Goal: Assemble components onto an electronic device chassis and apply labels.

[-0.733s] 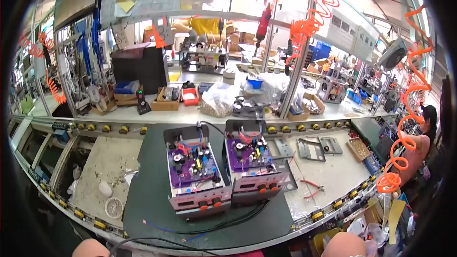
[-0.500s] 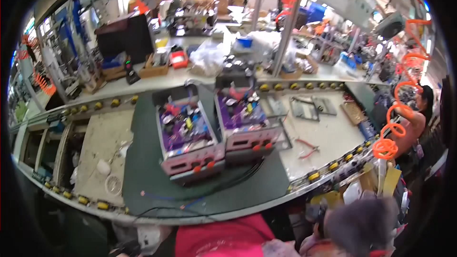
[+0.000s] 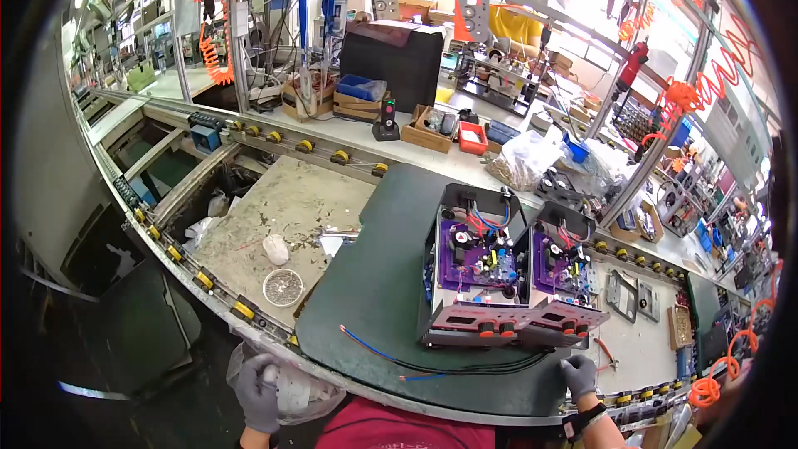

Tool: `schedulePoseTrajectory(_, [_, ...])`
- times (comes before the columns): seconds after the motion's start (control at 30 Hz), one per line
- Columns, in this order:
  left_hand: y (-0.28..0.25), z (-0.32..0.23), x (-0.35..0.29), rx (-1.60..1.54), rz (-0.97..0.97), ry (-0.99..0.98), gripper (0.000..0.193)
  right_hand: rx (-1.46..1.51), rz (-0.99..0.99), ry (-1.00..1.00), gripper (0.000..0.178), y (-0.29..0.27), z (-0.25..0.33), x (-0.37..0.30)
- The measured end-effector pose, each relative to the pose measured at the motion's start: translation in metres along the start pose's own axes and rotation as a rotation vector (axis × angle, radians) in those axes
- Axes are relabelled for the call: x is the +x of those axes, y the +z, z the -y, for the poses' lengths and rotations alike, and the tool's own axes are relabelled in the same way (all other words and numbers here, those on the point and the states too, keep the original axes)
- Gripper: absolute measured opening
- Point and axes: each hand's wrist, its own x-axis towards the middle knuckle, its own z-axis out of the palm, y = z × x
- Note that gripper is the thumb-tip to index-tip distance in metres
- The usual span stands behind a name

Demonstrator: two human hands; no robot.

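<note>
My left hand (image 3: 256,392), in a grey glove, is below the front edge of the bench beside a clear plastic bag (image 3: 303,395). Its fingers are curled, with something pale by the thumb; I cannot make out what it is. My right hand (image 3: 579,376), gloved too, rests at the front edge of the green mat (image 3: 357,283) with fingers closed. Just left of it lie black cables (image 3: 474,367) with blue and copper-coloured ends. Behind the cables stand two open-topped device housings, a left one (image 3: 474,316) and a right one (image 3: 569,316), with purple circuit boards and red knobs.
Roller rails (image 3: 241,309) edge the bench. On the left board are a round dish (image 3: 283,287) of small parts and a whitish lump (image 3: 276,249). Red-handled pliers (image 3: 608,353) and metal frames (image 3: 622,295) lie right. Cardboard boxes (image 3: 426,129) line the back shelf.
The view has swung left, so the housings now appear farther right. Both gloved hands are now plainly visible, the left by the bag and the right at the mat's edge.
</note>
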Motion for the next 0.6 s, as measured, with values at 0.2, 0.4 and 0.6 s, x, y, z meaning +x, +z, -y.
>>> schedulePoseTrajectory(0.2, [0.031,-0.008,0.023,-0.097,0.107,0.038,0.016,0.008,0.166,-0.005,0.024,0.007,0.067,-0.018])
schedulePoseTrajectory(0.4, [0.043,-0.03,0.047,-0.296,0.165,-0.001,0.024,0.096,0.521,-0.228,0.029,0.075,0.157,-0.039])
schedulePoseTrajectory(0.6, [0.054,-0.051,0.087,-0.269,0.216,0.073,0.028,0.743,1.046,-0.419,0.05,0.196,0.271,-0.074])
